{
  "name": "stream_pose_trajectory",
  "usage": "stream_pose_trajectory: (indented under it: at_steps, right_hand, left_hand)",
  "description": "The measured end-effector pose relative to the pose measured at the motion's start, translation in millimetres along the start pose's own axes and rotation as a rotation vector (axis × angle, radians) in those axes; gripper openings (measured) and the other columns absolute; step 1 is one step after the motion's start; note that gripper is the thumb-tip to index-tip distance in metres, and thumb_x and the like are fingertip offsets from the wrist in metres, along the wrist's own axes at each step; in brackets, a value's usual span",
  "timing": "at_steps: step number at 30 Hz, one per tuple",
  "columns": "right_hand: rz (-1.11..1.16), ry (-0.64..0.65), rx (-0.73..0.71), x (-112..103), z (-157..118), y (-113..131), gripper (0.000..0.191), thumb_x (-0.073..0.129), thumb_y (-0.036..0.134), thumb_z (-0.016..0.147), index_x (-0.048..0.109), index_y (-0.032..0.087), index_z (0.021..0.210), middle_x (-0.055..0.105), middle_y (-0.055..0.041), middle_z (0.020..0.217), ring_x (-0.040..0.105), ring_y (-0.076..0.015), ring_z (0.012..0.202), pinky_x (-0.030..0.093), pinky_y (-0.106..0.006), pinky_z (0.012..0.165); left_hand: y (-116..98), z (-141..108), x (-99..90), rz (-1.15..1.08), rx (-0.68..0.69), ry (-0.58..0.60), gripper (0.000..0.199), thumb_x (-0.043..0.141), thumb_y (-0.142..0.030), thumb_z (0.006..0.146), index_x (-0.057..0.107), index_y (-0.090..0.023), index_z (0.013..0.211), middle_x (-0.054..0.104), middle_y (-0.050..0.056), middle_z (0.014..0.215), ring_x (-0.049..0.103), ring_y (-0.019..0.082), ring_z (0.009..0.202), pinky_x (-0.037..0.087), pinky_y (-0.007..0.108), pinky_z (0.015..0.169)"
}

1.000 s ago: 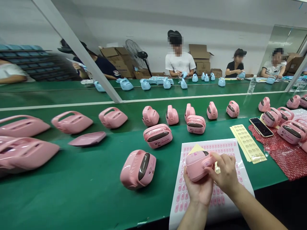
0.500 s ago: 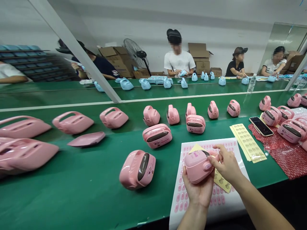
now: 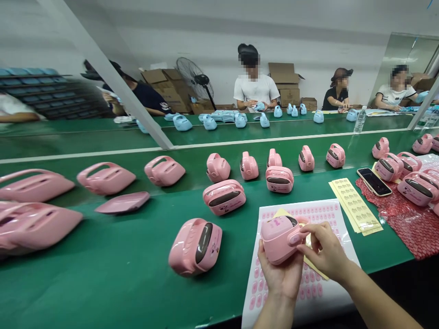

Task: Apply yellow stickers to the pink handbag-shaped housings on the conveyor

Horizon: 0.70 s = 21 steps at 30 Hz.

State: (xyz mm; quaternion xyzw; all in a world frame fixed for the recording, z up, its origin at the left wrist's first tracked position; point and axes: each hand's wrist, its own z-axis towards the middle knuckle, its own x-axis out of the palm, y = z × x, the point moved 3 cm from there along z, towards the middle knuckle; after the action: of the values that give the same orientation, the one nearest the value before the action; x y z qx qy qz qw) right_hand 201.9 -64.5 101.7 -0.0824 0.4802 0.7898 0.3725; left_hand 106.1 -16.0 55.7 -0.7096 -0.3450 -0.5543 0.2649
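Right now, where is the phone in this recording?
In the head view, the phone lies toward the right side, beyond the right hand, between the yellow sticker sheets and the pink cases by the red textured sheet.

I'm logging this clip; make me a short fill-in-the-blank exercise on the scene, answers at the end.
1. The left hand supports a glossy, handled plastic casing coloured ____.
2. Beneath it, a rectangular sheet with rows of pink ovals has a ____ background.
3. In view, a dark-screened phone lies to the ____ of that sheet.
4. Across the green bench, rounded handled casings are light ____.

Missing words: pink; white; right; blue.
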Motion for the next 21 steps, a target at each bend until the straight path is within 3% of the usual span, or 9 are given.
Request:
stream_pose_trajectory:
  at_steps: [5, 9, 11, 16, 21]
  right_hand:
    - [-0.136, 0.023, -0.134, 6.7, -0.9, 3.2, 0.01, 0.05, 0.025, 0.085, 0.059, 0.02, 0.083, 0.066, 0.0002, 0.068, 0.051, -0.0095, 0.047, 0.032, -0.029, 0.064]
    - [-0.132, 0.051, -0.122, 3.8, 2.7, 3.9, 0.012, 0.05, 0.026, 0.085, 0.06, 0.02, 0.082, 0.061, 0.0022, 0.058, 0.051, -0.0105, 0.048, 0.03, -0.028, 0.063]
    - [-0.054, 0.1, -0.025, 0.7, 6.2, 4.4, 0.011, 0.055, 0.029, 0.082, 0.059, 0.02, 0.078, 0.057, 0.0042, 0.052, 0.05, -0.0114, 0.049, 0.032, -0.028, 0.061]
    - [0.258, 0.222, 0.41, -4.0, 13.7, 1.8, 0.024, 0.062, 0.04, 0.074, 0.055, 0.021, 0.063, 0.05, 0.0056, 0.05, 0.044, -0.0106, 0.048, 0.033, -0.022, 0.048]
    - [0.327, 0.213, 0.553, -2.3, 16.4, 1.5, 0.021, 0.065, 0.036, 0.07, 0.056, 0.02, 0.062, 0.049, 0.0059, 0.051, 0.043, -0.0101, 0.05, 0.033, -0.022, 0.048]
  left_hand:
    - [-1.0, -0.9, 0.4, -0.002, 0.029, -0.055, 0.048, 0.047, -0.037, 0.075, 0.054, -0.016, 0.117, 0.067, 0.013, 0.096, 0.065, 0.024, 0.081, 0.052, 0.033, 0.072]
    - [-0.3, -1.9, 1.8, -0.005, 0.03, -0.081, 0.043, 0.046, -0.037, 0.076, 0.059, -0.016, 0.111, 0.068, 0.013, 0.093, 0.065, 0.023, 0.079, 0.053, 0.032, 0.07]
    - [1.0, -2.5, 1.5, -0.029, 0.03, -0.116, 0.041, 0.046, -0.038, 0.076, 0.062, -0.016, 0.106, 0.069, 0.012, 0.089, 0.065, 0.023, 0.078, 0.053, 0.032, 0.068]
    - [4.7, -3.0, 1.1, -0.03, 0.065, -0.21, 0.039, 0.048, -0.035, 0.076, 0.061, -0.015, 0.106, 0.069, 0.014, 0.093, 0.065, 0.026, 0.081, 0.053, 0.034, 0.067]
    - [4.6, -0.7, 3.7, -0.009, 0.078, -0.18, 0.041, 0.049, -0.035, 0.075, 0.059, -0.015, 0.11, 0.069, 0.014, 0.096, 0.065, 0.026, 0.082, 0.053, 0.035, 0.071]
